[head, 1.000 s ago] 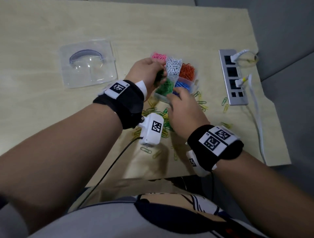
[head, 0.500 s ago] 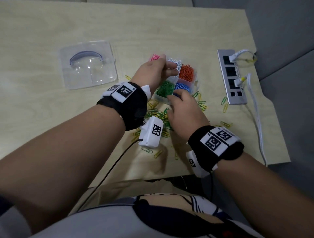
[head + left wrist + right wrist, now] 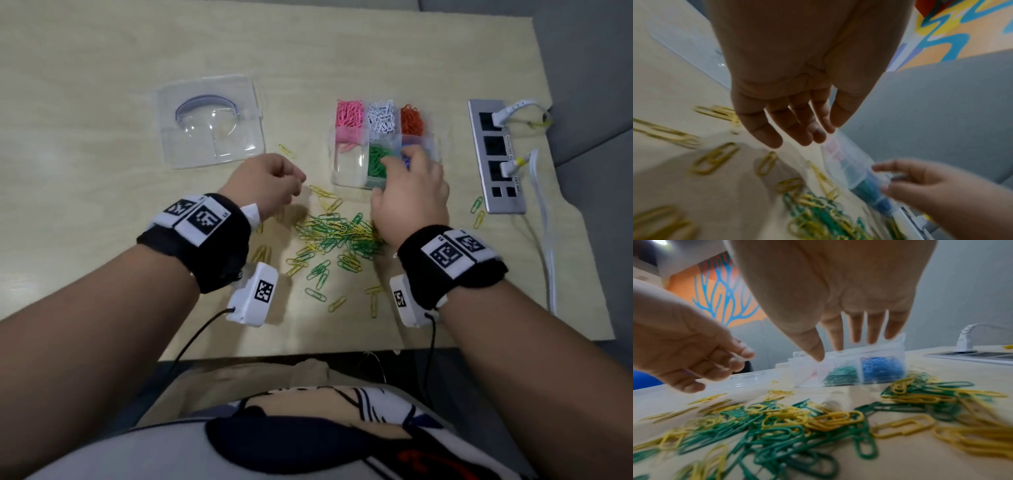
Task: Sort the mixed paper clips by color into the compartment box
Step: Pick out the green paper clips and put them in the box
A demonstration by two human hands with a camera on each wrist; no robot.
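Hovering loose, R hand [image 3: 409, 195] over compartment box [image 3: 349, 171]; L hand [image 3: 265, 183] empty beside clips [image 3: 337, 236].

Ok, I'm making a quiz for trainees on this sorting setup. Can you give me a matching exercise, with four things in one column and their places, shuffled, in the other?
Things:
1. pink clips
2. white clips
3. orange clips
4. clear lid

Places:
a. back row of the compartment box, right compartment
b. flat on the table, left of the box
c. back row, left compartment
d. back row, middle compartment

Pairs: 1-c, 2-d, 3-a, 4-b
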